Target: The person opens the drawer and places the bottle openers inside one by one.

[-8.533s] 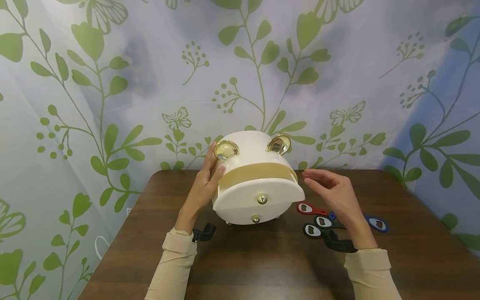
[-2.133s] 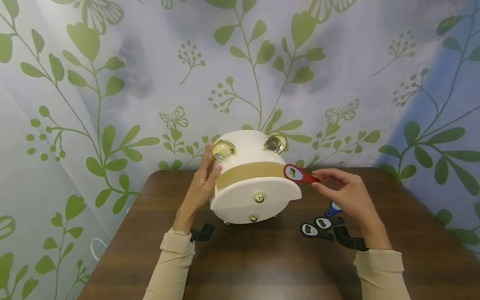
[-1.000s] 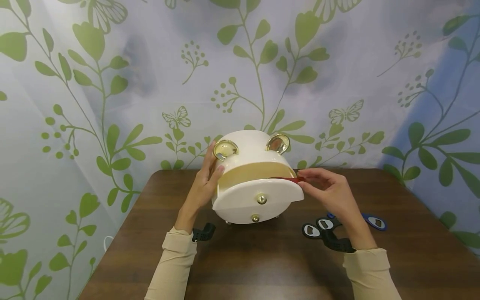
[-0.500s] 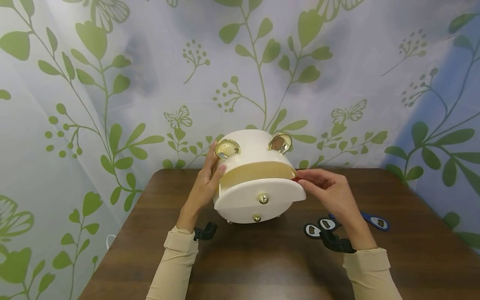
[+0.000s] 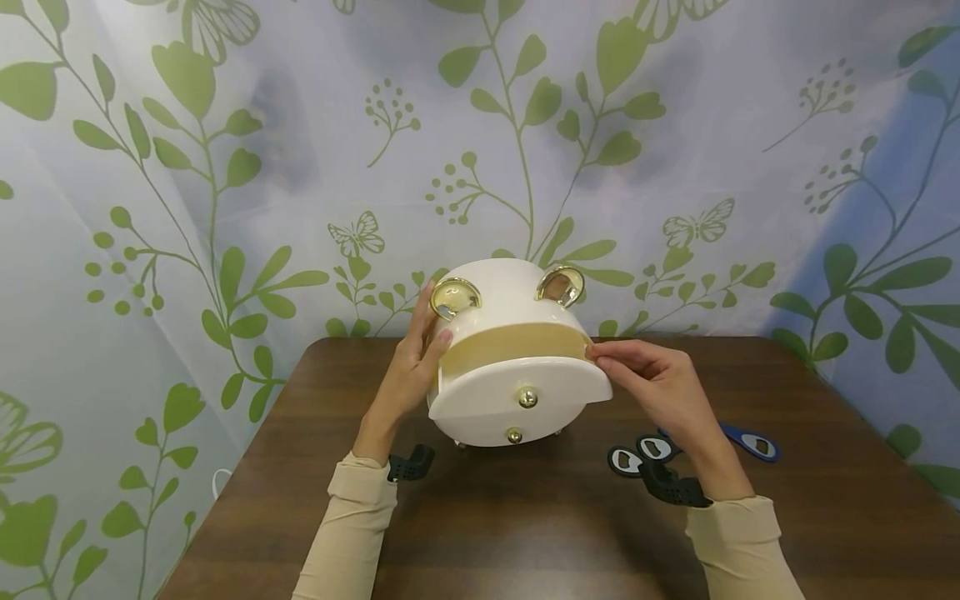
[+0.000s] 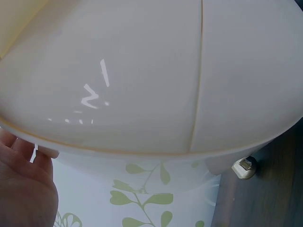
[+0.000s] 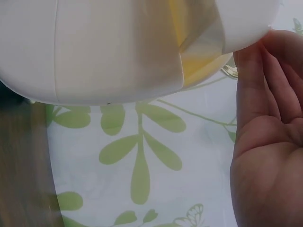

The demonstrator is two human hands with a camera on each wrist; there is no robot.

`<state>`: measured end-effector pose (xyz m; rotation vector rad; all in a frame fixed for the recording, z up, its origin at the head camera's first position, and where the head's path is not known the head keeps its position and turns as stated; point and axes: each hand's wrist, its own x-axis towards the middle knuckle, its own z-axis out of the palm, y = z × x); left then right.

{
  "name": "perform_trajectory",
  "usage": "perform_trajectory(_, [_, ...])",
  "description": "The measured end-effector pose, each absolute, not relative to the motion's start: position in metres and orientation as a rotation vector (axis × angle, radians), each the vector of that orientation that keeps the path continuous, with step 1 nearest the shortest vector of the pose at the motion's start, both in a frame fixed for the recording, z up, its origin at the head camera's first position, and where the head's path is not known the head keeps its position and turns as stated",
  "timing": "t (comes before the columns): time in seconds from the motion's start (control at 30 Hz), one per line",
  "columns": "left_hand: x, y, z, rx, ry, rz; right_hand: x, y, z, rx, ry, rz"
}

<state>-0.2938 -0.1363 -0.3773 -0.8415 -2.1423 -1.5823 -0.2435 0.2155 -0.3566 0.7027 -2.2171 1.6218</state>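
A rounded white drawer box (image 5: 498, 292) with gold ear-shaped trims stands on the table, its upper drawer (image 5: 480, 387) pulled out. My left hand (image 5: 401, 375) rests along the box's left side, thumb near the opening and fingers extending toward the back; the left wrist view shows those fingers (image 6: 23, 165) against the side. My right hand (image 5: 660, 379) has its fingertips at the drawer's right corner, partly hidden by the drawer front in the right wrist view. No red bottle opener shows now, and whether those fingertips pinch anything is hidden.
Right of the box lie black bottle openers (image 5: 624, 461) and a blue bottle opener (image 5: 757, 446), partly covered by the right wrist and its black mount (image 5: 675, 487). The brown table (image 5: 517, 533) ends at a patterned wall hanging (image 5: 300, 167).
The right hand took the red bottle opener from the table and brought it left into the open drawer, where it passed out of sight. The left hand stayed on the box.
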Motion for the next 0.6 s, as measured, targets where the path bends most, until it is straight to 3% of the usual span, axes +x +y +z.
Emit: perform_trajectory(0.6, [-0.294, -0.136, -0.378, -0.847, -2.139, -1.564, -0.230, 0.216, -0.344, 0.652, -2.205, 1.521])
